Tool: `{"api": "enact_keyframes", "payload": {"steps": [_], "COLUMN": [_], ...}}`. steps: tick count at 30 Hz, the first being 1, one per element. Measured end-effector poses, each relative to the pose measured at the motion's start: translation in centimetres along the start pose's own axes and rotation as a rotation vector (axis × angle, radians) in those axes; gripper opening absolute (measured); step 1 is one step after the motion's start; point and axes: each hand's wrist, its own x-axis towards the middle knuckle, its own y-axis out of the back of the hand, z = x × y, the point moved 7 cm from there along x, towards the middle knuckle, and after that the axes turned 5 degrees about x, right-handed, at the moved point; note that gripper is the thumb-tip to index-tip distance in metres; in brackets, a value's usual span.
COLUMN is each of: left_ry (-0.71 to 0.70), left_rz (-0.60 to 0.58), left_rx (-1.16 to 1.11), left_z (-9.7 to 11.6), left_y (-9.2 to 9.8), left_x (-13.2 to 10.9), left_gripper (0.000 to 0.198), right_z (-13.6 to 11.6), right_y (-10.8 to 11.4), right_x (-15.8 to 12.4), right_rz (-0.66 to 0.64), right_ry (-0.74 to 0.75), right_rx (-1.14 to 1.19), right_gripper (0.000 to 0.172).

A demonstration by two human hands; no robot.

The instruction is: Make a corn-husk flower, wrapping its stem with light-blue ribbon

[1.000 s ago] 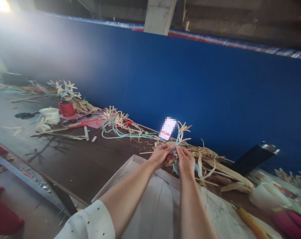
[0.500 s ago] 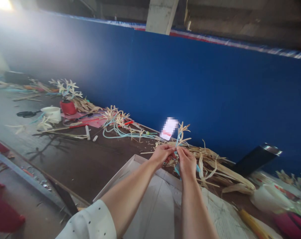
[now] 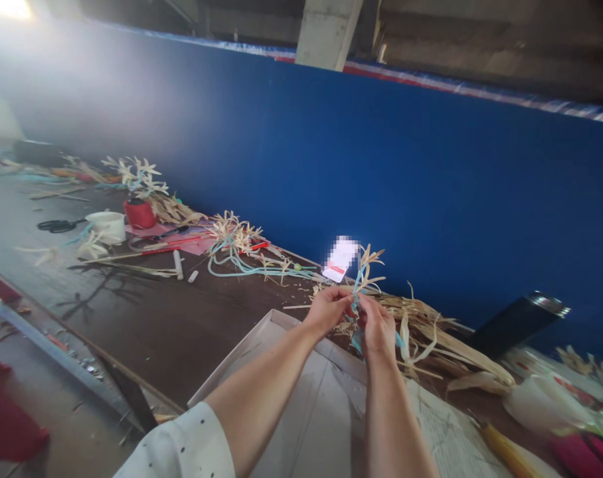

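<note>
An artificial flower [image 3: 370, 267] of dried corn-husk petals on a light blue stem stands upright between my hands. My left hand [image 3: 327, 312] pinches the stem below the petals with thumb and forefinger. Beside it, my right hand [image 3: 380, 328] has its fingers bent together at the same stem; a bit of light blue material shows between the fingertips. Just what the right fingertips grip is partly hidden. Below the hands, more light blue strip shows near the right wrist. A white shallow box lid [image 3: 301, 411] lies under my forearms.
Dried husks [image 3: 445, 345] lie right of my hands, near a dark flask [image 3: 518, 325]. A bright phone [image 3: 341, 259] leans behind. Leftward are finished flowers with blue stems [image 3: 234, 236], a white cup [image 3: 107, 227], a red spool [image 3: 139, 214] and scissors [image 3: 57, 226]. A blue partition [image 3: 381, 166] rises behind.
My right fingertips have shifted slightly on the stem, and more light blue material shows between the hands. The flower stays upright in nearly the same place; the view has moved a little.
</note>
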Motion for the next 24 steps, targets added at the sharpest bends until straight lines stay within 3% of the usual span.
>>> {"api": "enact_keyframes", "payload": {"steps": [11, 17, 24], "left_ry": [-0.153, -0.189, -0.234], "left_rz": [0.079, 0.107, 0.119], "left_rx": [0.068, 0.126, 0.236], "left_z": [1.1, 0.9, 1.4], "left_y": [0.2, 0.4, 0.4], "left_x": [-0.3, -0.2, -0.6], "left_gripper": [0.018, 0.018, 0.020], "right_z": [-0.1, -0.2, -0.5], "right_y": [0.0, -0.1, 0.1], "right_x": [0.3, 0.3, 0.3], "right_rz": [-0.023, -0.039, -0.040], "right_ry": [0.009, -0.019, 0.026], "right_rx": [-0.043, -0.045, -0.096], "right_gripper": [0.030, 0.038, 0.027]}}
